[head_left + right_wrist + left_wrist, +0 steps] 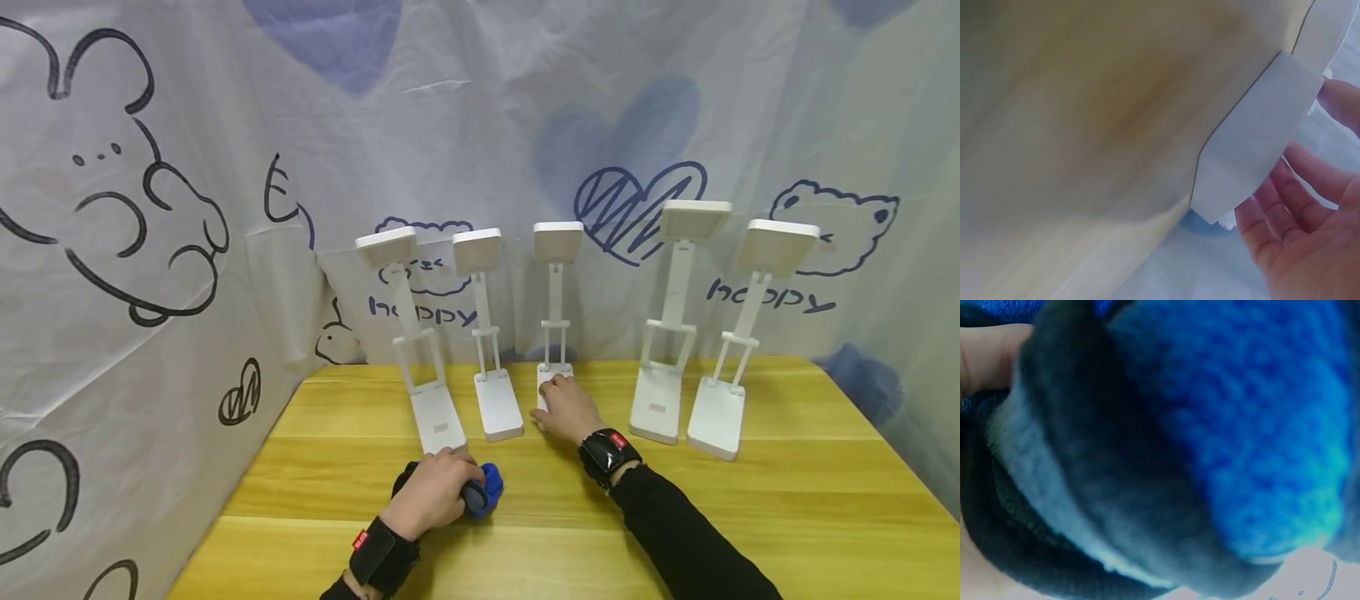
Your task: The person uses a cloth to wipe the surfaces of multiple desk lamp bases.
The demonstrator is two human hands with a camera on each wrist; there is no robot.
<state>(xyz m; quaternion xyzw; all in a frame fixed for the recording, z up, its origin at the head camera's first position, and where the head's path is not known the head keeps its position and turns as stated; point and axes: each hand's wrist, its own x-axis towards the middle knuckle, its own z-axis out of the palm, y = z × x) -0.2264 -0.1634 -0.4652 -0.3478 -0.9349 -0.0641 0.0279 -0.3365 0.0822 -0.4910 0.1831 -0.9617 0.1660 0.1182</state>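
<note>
On yellow wood-grain tabletop, the middle white jointed lamp, its oblong base running lengthwise fore-and-aft, is touched by the nearer right hand, whether pinched cannot be told, while fuzzy blue-and-black cloth is gripped front-left by the left hand.

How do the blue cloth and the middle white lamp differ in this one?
The blue cloth is blue with dark parts, while the middle lamp is white. The cloth is bunched and fuzzy; the lamp is smooth and stands upright. The left hand grips the cloth, whereas the right hand is at the lamp's base. Both are at the wooden table.
</note>
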